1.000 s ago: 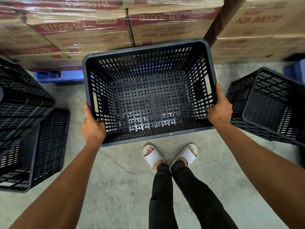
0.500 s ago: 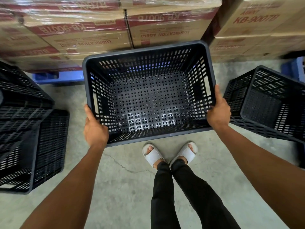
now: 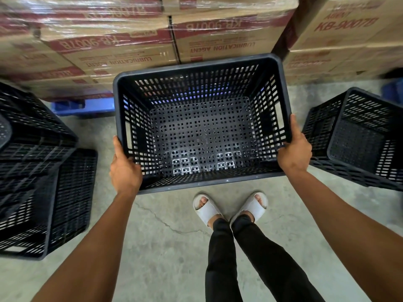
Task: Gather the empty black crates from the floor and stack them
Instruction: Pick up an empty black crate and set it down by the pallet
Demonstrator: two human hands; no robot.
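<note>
I hold an empty black slotted crate (image 3: pixel 200 83) upright in front of me, above the concrete floor. My left hand (image 3: pixel 124 168) grips its near left corner, thumb along the rim. My right hand (image 3: pixel 294 149) grips the near right corner the same way. To the right another black crate (image 3: pixel 357 138) lies tipped on its side, its opening facing me. On the left a black crate (image 3: pixel 54 203) lies on its side on the floor, with more black crates (image 3: pixel 26 127) piled behind it.
Shrink-wrapped cardboard boxes (image 3: pixel 122 44) on blue pallets (image 3: pixel 87 105) form a wall right behind the held crate. My feet in white slides (image 3: pixel 209 208) stand just below it on cracked concrete floor (image 3: pixel 165 258).
The held crate has sunk slightly and drifted a little toward me; both hands keep the same grip on its corners.
</note>
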